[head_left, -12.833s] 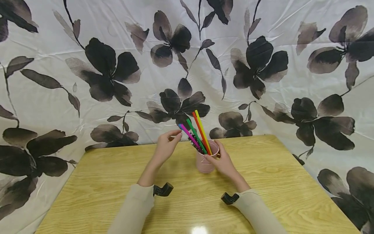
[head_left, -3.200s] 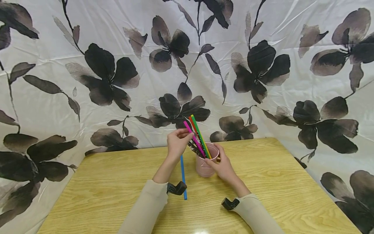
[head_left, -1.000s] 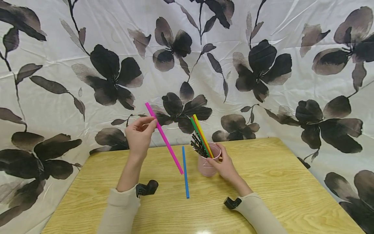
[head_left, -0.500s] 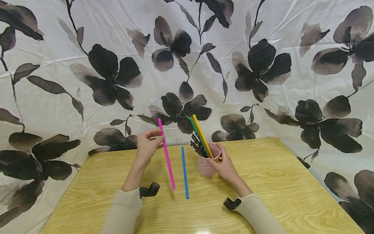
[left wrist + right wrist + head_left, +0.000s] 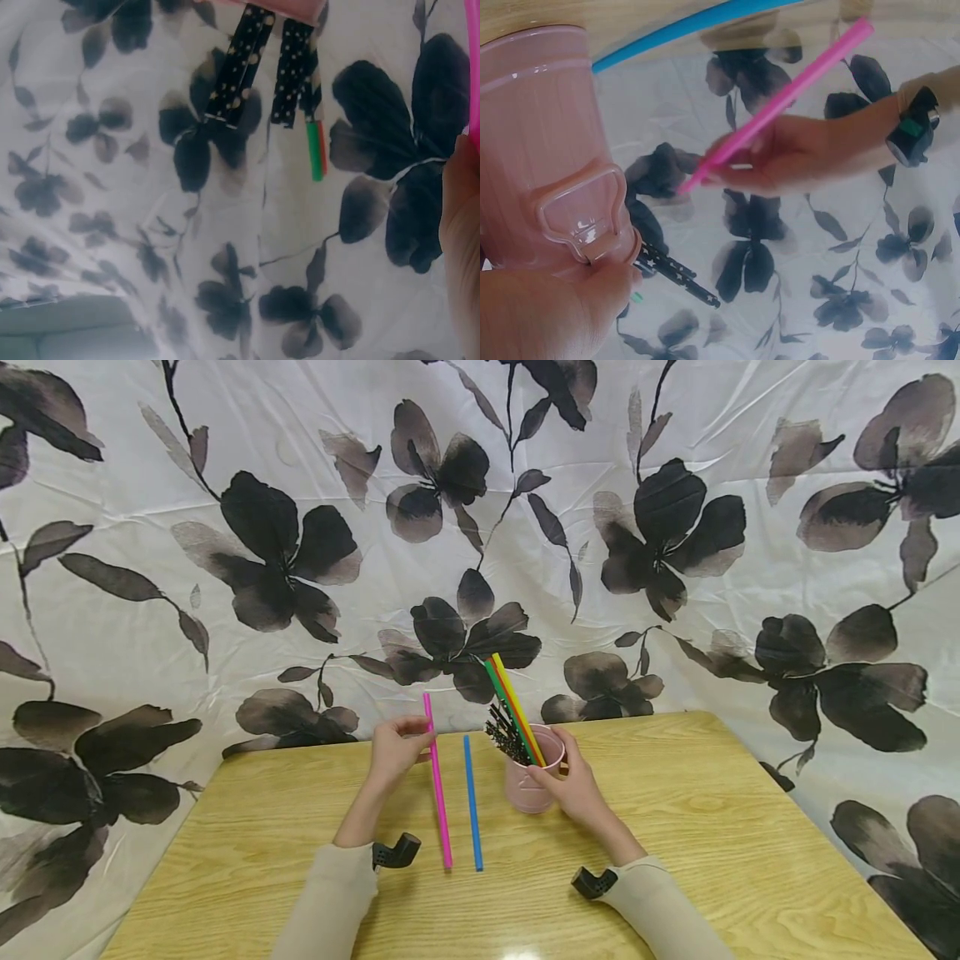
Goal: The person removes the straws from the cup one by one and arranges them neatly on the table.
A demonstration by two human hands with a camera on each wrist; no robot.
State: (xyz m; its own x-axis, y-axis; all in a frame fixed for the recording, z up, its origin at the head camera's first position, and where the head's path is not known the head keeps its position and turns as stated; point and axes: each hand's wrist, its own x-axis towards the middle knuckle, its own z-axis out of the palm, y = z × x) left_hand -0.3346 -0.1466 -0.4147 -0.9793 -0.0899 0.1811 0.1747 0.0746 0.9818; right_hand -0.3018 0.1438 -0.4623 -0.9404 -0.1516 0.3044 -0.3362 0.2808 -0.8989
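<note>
My left hand (image 5: 396, 748) pinches a bright pink drinking straw (image 5: 441, 810) near its upper part, left of the cup. The straw's near end hangs low over the table; whether it touches the wood I cannot tell. Parallel to it, on the right, a blue straw (image 5: 473, 806) lies on the table. My right hand (image 5: 573, 778) grips the pink cup (image 5: 528, 792) at its right side, its thumb by the rim in the right wrist view. From the cup lean green and yellow straws (image 5: 507, 683) with red between them, and several black patterned straws (image 5: 296, 67).
The wooden table (image 5: 675, 827) spreads around both hands. Behind its far edge hangs a white cloth (image 5: 555, 610) with dark flowers. A black wrist camera (image 5: 397, 851) sits at the left cuff, another black camera (image 5: 594, 883) at the right.
The blue straw, then the pink one, came out of the cup. Over the last second my left hand has lowered the pink straw rightward beside the blue one. My right hand stays at the cup.
</note>
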